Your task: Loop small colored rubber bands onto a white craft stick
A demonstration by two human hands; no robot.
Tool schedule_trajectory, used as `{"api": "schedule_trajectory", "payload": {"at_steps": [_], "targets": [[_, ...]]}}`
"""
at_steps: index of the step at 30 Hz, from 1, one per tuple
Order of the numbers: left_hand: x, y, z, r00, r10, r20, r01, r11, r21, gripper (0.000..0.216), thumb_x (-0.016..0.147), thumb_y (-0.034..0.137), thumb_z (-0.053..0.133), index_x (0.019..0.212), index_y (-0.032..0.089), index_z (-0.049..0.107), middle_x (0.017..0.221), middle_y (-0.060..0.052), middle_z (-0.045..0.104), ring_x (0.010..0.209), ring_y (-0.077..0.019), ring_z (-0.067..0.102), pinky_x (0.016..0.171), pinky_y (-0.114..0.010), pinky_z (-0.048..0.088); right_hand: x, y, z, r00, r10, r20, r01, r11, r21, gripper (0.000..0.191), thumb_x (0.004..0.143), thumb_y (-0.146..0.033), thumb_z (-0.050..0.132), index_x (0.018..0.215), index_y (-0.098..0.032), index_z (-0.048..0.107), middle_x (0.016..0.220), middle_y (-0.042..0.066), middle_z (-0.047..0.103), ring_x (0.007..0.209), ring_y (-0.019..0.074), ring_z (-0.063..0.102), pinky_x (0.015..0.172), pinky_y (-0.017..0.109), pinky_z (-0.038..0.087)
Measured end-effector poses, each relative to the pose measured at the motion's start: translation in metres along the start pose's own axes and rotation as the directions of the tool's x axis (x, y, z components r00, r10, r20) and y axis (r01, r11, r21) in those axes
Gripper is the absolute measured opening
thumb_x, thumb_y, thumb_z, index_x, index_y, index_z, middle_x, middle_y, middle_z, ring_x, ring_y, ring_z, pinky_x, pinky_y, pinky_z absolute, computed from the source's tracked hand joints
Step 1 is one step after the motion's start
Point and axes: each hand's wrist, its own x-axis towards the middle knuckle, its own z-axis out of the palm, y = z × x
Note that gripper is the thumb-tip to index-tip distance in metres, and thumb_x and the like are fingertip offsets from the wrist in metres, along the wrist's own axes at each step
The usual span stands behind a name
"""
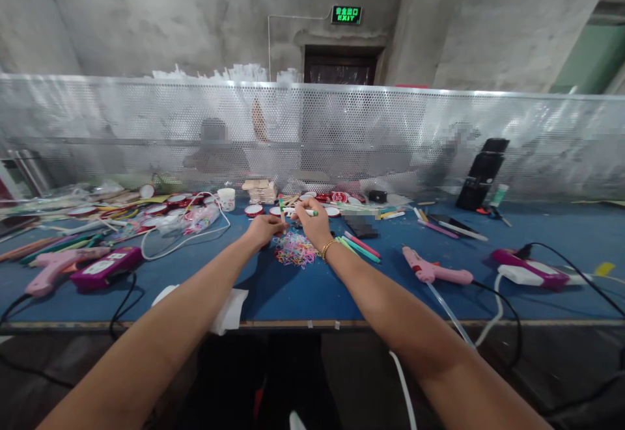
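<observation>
My left hand (266, 229) pinches a small upright wooden stick (282, 206) with green and red colour on its upper part. In my right hand (314, 223) is a white marker pen (305, 212) with a green end, lying nearly level, its other end close to the stick. Just below both hands is a pile of small multicoloured rubber bands (295, 250) on the blue table. Beside my right wrist lie several coloured markers (360, 246), and a dark phone-like slab (361, 224) sits behind them.
Pink glue guns lie at right (434, 267) and left (58, 267), with trailing cables. Purple power strips (108, 267) flank me. Behind my hands stand stacked wooden pieces (260, 190) and a paper cup (226, 199). A black bottle (483, 175) stands by the perforated metal screen (342, 131).
</observation>
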Motion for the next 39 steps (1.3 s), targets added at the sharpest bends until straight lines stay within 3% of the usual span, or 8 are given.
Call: {"api": "schedule_trajectory", "payload": {"at_steps": [19,34,39], "targets": [[-0.005,0.007,0.000,1.000,-0.013,0.002,0.013,1.000,0.000,0.036,0.052,0.046,0.079,0.054,0.013,0.064,0.052,-0.002,0.059,0.049,-0.0087,0.048,0.050,-0.022,0.034,0.000,0.001,0.000,0.999,0.019,0.038,-0.018,0.999,-0.027,0.014,0.079,-0.036,0.050,0.075,-0.022,0.052,0.065,-0.002,0.063,0.063,0.0143,0.059,0.065,0.028,0.047],[-0.005,0.008,-0.001,0.999,-0.033,0.000,0.033,0.999,-0.016,0.040,0.047,0.049,0.081,0.055,0.014,0.064,0.055,-0.003,0.062,0.050,-0.0090,0.049,0.049,-0.022,0.035,0.001,0.004,-0.001,1.000,0.002,-0.009,-0.002,1.000,-0.016,0.011,0.078,-0.033,0.050,0.074,-0.022,0.052,0.065,-0.002,0.063,0.063,0.0147,0.059,0.064,0.027,0.047],[-0.003,0.005,-0.001,1.000,-0.021,0.000,0.021,1.000,-0.012,0.041,0.047,0.050,0.080,0.054,0.014,0.064,0.054,-0.003,0.061,0.050,-0.0095,0.049,0.050,-0.023,0.035,0.000,0.004,-0.001,0.999,0.017,0.046,-0.016,1.000,-0.024,0.012,0.079,-0.034,0.050,0.075,-0.023,0.051,0.065,-0.002,0.064,0.061,0.0144,0.058,0.063,0.028,0.047]]}}
